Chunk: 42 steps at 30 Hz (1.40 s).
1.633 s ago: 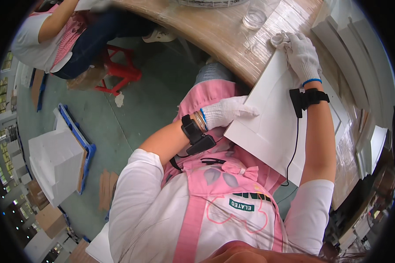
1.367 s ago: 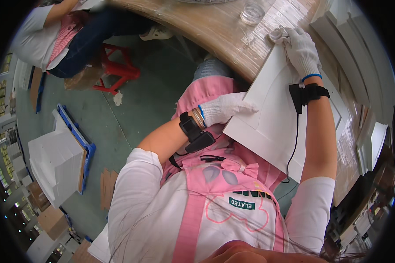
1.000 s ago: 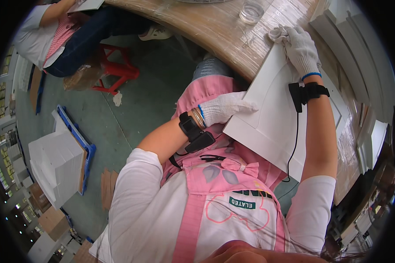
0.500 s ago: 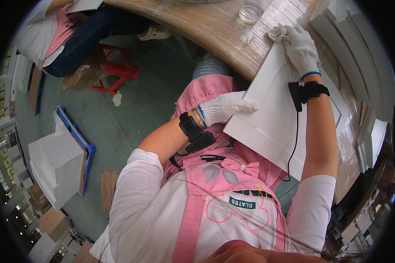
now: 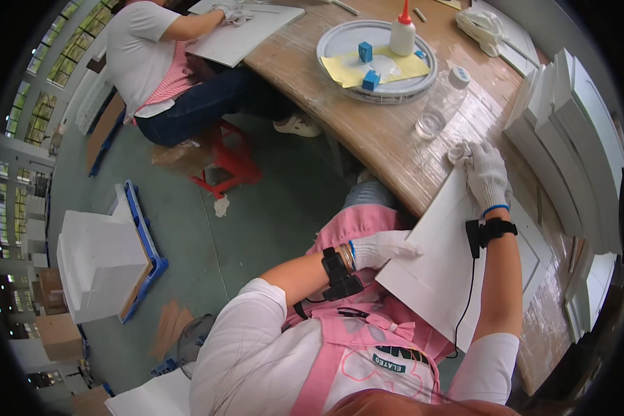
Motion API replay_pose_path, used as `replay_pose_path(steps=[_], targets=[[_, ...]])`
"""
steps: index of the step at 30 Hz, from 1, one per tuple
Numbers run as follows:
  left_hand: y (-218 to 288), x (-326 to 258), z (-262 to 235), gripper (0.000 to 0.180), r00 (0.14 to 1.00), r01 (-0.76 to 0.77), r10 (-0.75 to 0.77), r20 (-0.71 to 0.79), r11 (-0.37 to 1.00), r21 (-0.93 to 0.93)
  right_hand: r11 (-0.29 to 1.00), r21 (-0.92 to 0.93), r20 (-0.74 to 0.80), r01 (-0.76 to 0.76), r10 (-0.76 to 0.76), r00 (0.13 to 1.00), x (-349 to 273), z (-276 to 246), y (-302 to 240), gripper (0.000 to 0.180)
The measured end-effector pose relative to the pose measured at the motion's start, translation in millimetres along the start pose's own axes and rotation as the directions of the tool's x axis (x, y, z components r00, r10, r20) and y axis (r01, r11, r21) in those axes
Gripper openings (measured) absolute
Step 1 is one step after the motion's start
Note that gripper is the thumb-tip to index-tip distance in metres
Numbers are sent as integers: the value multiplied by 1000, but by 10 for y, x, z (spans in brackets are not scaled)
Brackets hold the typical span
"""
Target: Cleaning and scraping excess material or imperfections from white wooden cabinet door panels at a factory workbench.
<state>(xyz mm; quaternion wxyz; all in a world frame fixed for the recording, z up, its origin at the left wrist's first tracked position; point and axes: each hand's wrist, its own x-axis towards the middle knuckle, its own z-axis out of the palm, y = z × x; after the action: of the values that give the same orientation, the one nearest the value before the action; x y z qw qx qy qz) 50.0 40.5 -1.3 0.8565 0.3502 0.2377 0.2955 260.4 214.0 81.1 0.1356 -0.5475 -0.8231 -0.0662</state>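
Note:
A flat white panel (image 5: pixel 433 253) with a shallow recessed pattern lies tilted between my lap and the table edge. My left hand (image 5: pixel 387 249), in a white knit glove, grips its near left edge, fingers lying along the top face. At the panel's far end, my right hand (image 5: pixel 489 177), gloved too, presses a bunched whitish cloth (image 5: pixel 457 154) against the corner. The fingers of that hand are curled round the cloth, and part of it is hidden. Another white panel (image 5: pixel 530 260) lies beneath or beside this one on the table.
A wrapped tabletop (image 5: pixel 340 125) holds a round tray (image 5: pixel 326 59) with a red-tipped squeeze bottle (image 5: pixel 402 36), blue blocks and yellow paper. A clear bottle (image 5: pixel 442 104) stands nearby. White panels (image 5: pixel 568 132) are stacked rightward. A co-worker (image 5: pixel 142 55) wipes a panel at far left.
My view has tilted up, bringing the tray, bottles and co-worker's panel into sight. Both hands keep their hold, with the right hand still at the panel's far corner.

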Motion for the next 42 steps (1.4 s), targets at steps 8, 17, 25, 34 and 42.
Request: replay_pose_path(steps=[8, 17, 25, 34, 42], targets=[[-6, -26, 47, 43, 996, 73, -74, -42, 997, -29, 999, 3, 56, -46, 46, 997, 23, 9, -47, 32], [-69, -3, 52, 42, 996, 57, -63, -68, 995, -87, 999, 34, -9, -15, 16, 1000, -5, 51, -40, 24], [-65, 17, 71, 44, 998, 63, -68, -16, 971, -229, 999, 15, 23, -33, 33, 999, -21, 60, 9, 29], [-130, 26, 17, 46, 997, 58, -65, -30, 982, -178, 999, 27, 0, -22, 22, 1000, -23, 97, 27, 29], [-100, -9, 14, 49, 999, 44, -48, -20, 988, -149, 1000, 12, 5, -15, 15, 1000, -22, 103, -4, 29]])
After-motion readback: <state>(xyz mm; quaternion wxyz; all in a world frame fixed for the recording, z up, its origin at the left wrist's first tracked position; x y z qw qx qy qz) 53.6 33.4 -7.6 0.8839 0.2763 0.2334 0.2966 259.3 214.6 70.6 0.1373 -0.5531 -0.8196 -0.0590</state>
